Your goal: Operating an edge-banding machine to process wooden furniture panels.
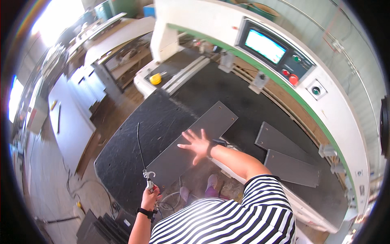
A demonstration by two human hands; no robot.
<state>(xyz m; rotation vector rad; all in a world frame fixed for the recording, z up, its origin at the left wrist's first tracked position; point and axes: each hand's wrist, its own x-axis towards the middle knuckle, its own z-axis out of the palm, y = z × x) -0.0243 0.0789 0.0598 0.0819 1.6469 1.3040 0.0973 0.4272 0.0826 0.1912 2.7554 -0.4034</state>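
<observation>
1. Right hand (198, 145) out flat over the long grey panel (191, 148), fingers spread wide, palm down on or just above the board; contact hard to confirm from this angle.
2. Black watch (216, 143) on the right wrist, forearm coming in from the striped shirt (227, 219) at the lower edge.
3. Left hand (149, 198) low at the near edge of the table, fingers wrapped tight around the grip of an air blow gun (148, 181).
4. Thin nozzle tube (139, 142) rising from the gun, up over the dark bed and just left of the panel.
5. Black band on the left wrist too.
6. Grey panel lying flat and slanted across the black machine table (162, 118), one end hanging over the near edge, the far end pointing toward the machine.
7. Two more grey panels (288, 156) flat on the table to the right, well apart from the hands.
8. White machine housing (227, 24) with green trim curving behind, lit screen (265, 45) and red and green buttons (293, 77) on its control panel.
9. Yellow object (155, 79) far back on the bed beside the light rails.
10. Shoes (211, 183) visible on the floor below, between table edge and body.
11. Stack of dark boards (101, 229) down on the floor at lower left.
</observation>
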